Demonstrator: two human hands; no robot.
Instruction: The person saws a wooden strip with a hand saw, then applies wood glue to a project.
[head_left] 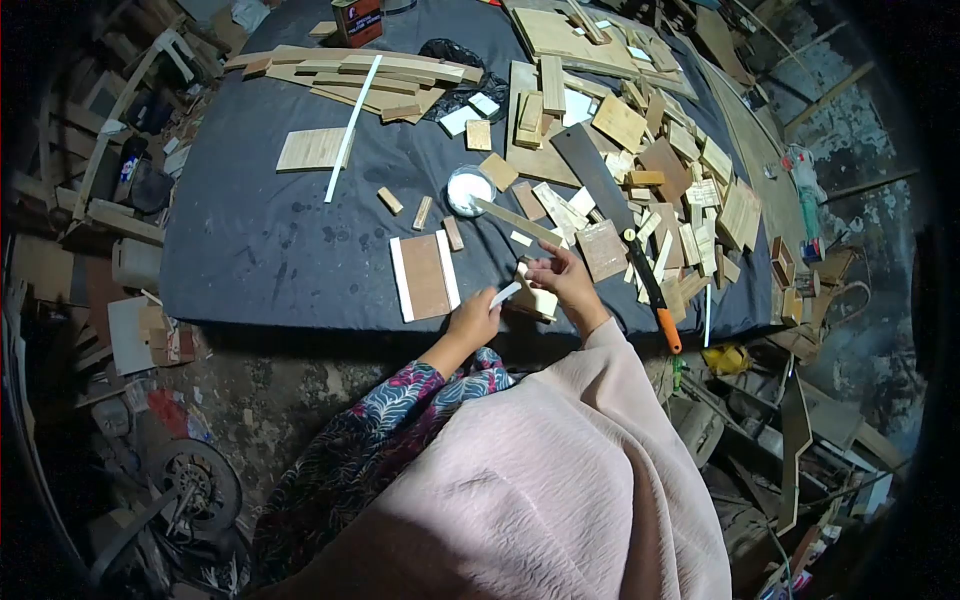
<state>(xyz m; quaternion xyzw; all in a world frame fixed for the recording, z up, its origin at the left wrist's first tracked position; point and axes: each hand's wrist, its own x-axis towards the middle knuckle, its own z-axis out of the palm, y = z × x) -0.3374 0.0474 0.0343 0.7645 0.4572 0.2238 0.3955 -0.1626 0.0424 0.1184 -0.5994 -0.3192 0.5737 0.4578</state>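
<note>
My left hand [474,322] is closed on a short white strip [506,294], which points up and to the right. My right hand [566,283] is just to its right, fingers curled in a pinch over a small pale wooden block [537,303] at the table's front edge. What the pinch holds, if anything, I cannot make out. A flat wooden stick [520,222] runs from a round tub of white paste [470,188] to just above my right hand. Left of my hands lies a brown board [426,277] with white strips along two sides.
Wood offcuts [690,230] are heaped at the right, beside a handsaw [592,175] and an orange-handled tool [662,318]. Long planks [375,72], a white strip [352,130] and a tin [358,22] lie farther back. The dark cloth-covered table [250,240] ends just before me.
</note>
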